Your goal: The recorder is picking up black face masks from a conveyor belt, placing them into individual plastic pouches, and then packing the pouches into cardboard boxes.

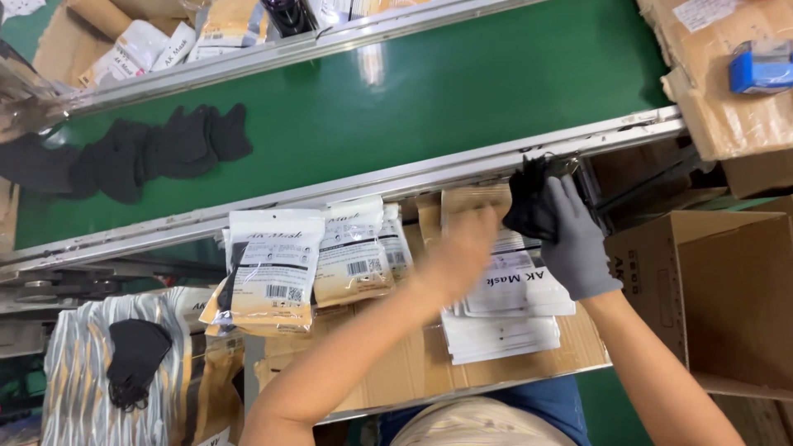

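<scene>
Several black masks (157, 153) lie in a loose overlapping row on the green conveyor belt (413, 99), at the far left, well apart from both hands. Below the belt's metal rail, a single black mask (136, 359) rests on a striped cloth at the lower left. Next to it, on the cardboard work surface (396, 363), stands a small stack of filled pouches (277, 272), white above and gold below, leaning against each other just beside the rail. More to the right, the left hand (462, 252) is bare and blurred by motion; it hovers over a pile of flat white pouches (504, 310), and one cannot tell if its fingers are spread or closed on anything. The right hand (574, 244), in a grey glove, closes its fingers around a bundle of black masks (529, 202), held upright near the rail. This bundle lies up and to the right of the white pouches, with its long axis almost vertical in the view, so the right hand is clearly nearer to it, and the left hand is nearer to the pouches. At the far right an open cardboard box (719, 297) stands beside the person; its inside appears to hold nothing visible. Another carton (719, 91) above it carries a small blue box (760, 66).
</scene>
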